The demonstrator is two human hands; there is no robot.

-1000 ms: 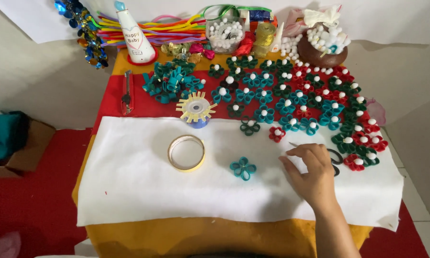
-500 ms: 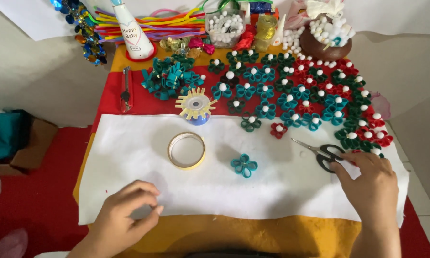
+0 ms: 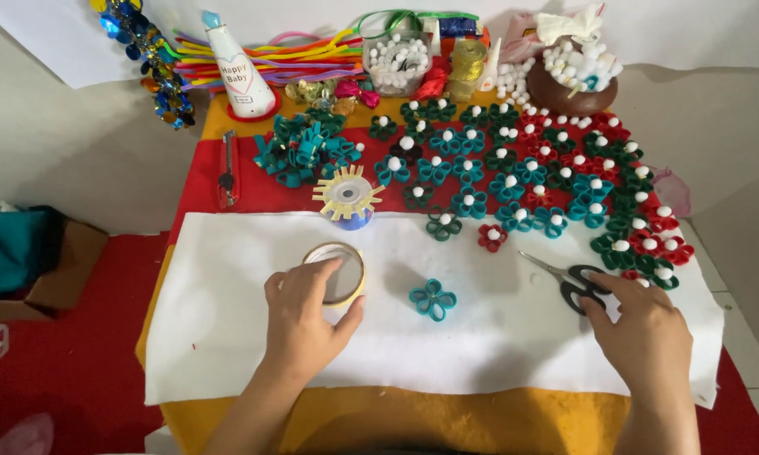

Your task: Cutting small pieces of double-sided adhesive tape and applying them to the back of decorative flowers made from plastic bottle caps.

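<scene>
Head view shows your left hand (image 3: pixel 305 313) grasping the tape roll (image 3: pixel 336 273) and your right hand (image 3: pixel 641 330) touching the scissors (image 3: pixel 575 282) — next, grip their handles firmly.

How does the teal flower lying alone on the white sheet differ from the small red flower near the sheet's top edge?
The teal flower is larger than the red flower. The teal flower has an open centre, while the red flower carries a white bead in its middle. The teal flower lies mid-sheet; the red flower sits beside the rows. Both are looped-petal flowers lying flat.
</scene>
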